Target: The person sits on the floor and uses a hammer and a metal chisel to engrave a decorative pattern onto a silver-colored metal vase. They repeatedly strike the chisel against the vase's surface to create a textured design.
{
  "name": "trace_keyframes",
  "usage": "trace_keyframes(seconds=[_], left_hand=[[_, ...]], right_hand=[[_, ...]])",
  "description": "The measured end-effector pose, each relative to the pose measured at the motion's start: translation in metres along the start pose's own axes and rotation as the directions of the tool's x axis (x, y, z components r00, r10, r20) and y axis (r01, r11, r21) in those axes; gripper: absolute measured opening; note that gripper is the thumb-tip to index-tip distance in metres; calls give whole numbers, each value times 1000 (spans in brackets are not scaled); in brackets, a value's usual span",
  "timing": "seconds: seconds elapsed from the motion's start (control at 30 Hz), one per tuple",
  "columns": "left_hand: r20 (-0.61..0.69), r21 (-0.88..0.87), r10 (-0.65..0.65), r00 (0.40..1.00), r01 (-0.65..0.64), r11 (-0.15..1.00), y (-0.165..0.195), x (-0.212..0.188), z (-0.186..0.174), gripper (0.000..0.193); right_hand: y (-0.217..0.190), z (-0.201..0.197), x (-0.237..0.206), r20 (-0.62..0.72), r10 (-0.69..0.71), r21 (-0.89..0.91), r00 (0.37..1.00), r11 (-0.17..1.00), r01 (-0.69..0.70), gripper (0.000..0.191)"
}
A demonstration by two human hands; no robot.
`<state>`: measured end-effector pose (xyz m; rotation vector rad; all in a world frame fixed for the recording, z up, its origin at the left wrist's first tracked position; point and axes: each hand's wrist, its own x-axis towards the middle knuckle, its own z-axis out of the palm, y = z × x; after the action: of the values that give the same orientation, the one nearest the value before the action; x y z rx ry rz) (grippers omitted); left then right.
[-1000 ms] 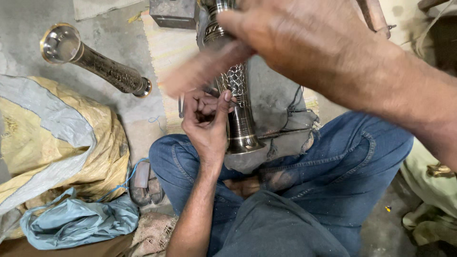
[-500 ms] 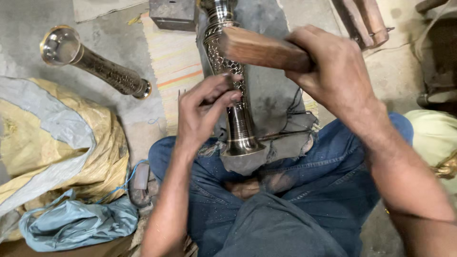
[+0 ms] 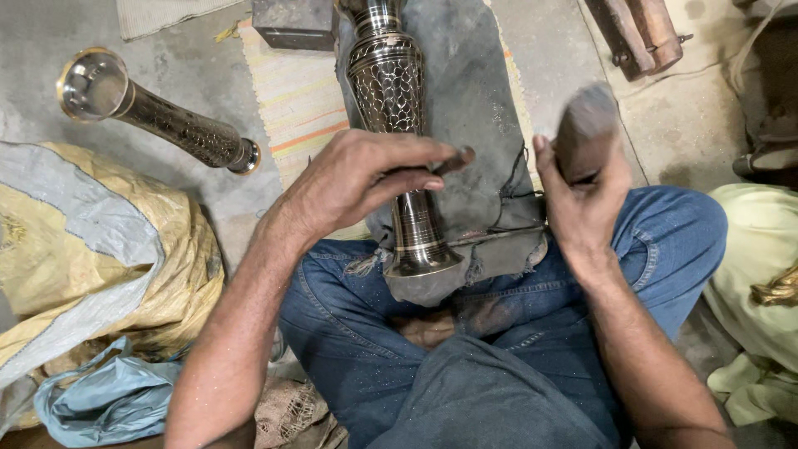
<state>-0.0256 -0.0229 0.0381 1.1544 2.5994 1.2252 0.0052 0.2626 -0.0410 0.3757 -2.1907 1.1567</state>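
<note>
A tall engraved metal vase (image 3: 392,91) lies lengthwise on a grey cloth (image 3: 478,116) over my crossed legs, its foot toward me. My left hand (image 3: 362,179) rests over the vase's stem and pinches a short dark chisel (image 3: 453,160), whose tip points right. My right hand (image 3: 582,195) is raised to the right of the vase, clenched around a blurred wooden mallet (image 3: 586,125). The mallet is apart from the chisel.
A second engraved vase (image 3: 154,116) lies on the concrete floor at upper left. Yellow and grey sacking (image 3: 91,266) and a blue bag (image 3: 100,399) are heaped at left. A metal block (image 3: 291,21) sits at top, rusty tools (image 3: 636,33) at upper right, pale cloth (image 3: 761,249) at right.
My right hand with the mallet swung from over the vase out to the right and upright. My left hand shifted up onto the stem, with the chisel now showing.
</note>
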Motion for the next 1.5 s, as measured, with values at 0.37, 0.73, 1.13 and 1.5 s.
trace_keyframes(seconds=[0.37, 0.73, 1.13, 1.5], left_hand=[[140, 190, -50, 989, 22, 982, 20, 3, -3, 35], [-109, -67, -20, 994, 13, 998, -6, -17, 7, 34], [-308, -326, -279, 910, 175, 929, 0, -33, 21, 32], [-442, -608, -561, 700, 227, 761, -2, -41, 53, 37]], right_hand=[[10, -12, -16, 61, -144, -393, 988, 906, 157, 27], [-13, -4, 29, 147, 51, -306, 988, 952, -3, 25], [-50, -6, 108, 503, -278, -235, 819, 868, 438, 33], [-56, 27, 169, 799, -244, -173, 549, 781, 600, 28]])
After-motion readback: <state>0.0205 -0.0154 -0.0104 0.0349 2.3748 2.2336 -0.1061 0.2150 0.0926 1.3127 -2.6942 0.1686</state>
